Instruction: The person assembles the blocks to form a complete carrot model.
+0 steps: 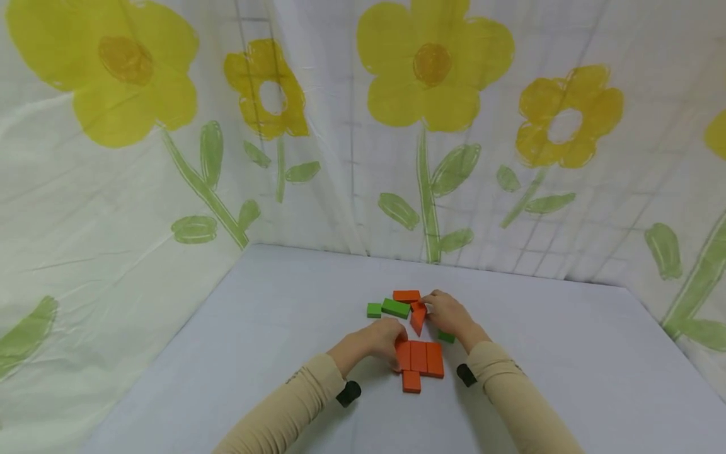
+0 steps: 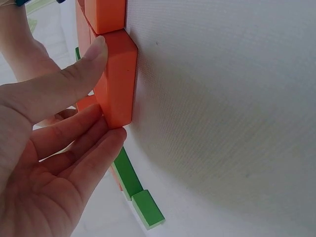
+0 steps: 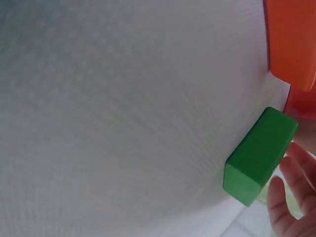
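In the head view, my left hand (image 1: pixel 388 340) holds the leftmost orange block (image 1: pixel 403 355) of a flat group. The left wrist view shows its thumb on the upper edge of this block (image 2: pixel 121 79) and its fingertips at the far end. More orange blocks (image 1: pixel 418 357) stand against it on the right, and a small orange block (image 1: pixel 411 381) sits in front. Farther back, my right hand (image 1: pixel 450 315) has its fingertips right at a small orange block (image 1: pixel 416 307), beside a pointed orange block (image 1: pixel 418 320). Straight, spread fingers (image 3: pixel 294 180) show in the right wrist view.
Behind my left hand lie a green cube (image 1: pixel 374 310) and a longer green block (image 1: pixel 396 308), with an orange block (image 1: pixel 406 296) beyond. Another green block (image 1: pixel 447 337) lies under the right wrist. A flower-printed curtain (image 1: pixel 351 189) rises behind the white table (image 1: pixel 272 296).
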### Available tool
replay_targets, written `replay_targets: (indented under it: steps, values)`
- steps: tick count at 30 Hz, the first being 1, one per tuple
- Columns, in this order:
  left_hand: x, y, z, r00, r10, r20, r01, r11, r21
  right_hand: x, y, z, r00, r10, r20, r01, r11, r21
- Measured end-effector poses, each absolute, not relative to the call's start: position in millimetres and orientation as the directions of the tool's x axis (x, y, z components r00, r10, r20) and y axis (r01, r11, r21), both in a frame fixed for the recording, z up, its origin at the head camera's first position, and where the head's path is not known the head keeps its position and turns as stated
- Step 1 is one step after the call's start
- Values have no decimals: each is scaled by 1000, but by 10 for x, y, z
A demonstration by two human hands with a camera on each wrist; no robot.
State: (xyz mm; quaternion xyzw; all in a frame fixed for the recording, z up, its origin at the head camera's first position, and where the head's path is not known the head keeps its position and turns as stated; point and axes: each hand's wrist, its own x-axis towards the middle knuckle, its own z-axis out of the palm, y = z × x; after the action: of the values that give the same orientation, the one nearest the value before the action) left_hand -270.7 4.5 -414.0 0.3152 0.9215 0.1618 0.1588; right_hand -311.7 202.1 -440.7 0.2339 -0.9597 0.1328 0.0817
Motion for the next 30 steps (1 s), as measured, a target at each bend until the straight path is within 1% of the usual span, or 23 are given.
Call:
replay_targets:
  steps: [4, 8, 13, 18, 23, 30]
  values:
    - [-2699, 47, -4132, -756, 625, -194, 514, 750, 416, -3120, 2031, -4396, -893, -387, 231, -437, 869, -233]
    - [-2705, 45, -4138, -759, 620, -198, 502, 751, 429, -3124, 2034, -4373, -932, -324, 162, -358, 892, -275]
    - [-2703, 50, -4137, -758, 620, -200, 499, 750, 435, -3110, 2074, -4329, -964, -249, 91, -265, 922, -283]
    - [-2696, 59, -4130, -760, 617, -205, 496, 754, 431, -3016, 2180, -4226, -979, -188, 83, -206, 910, -359]
    - [-2687, 59, -4121, -762, 612, -211, 491, 759, 428, -2869, 2301, -4138, -972, -200, 124, -235, 866, -441]
    - [-2684, 34, -4108, -762, 617, -198, 505, 757, 415, -2581, 2316, -4014, -940, -312, 141, -340, 811, -476]
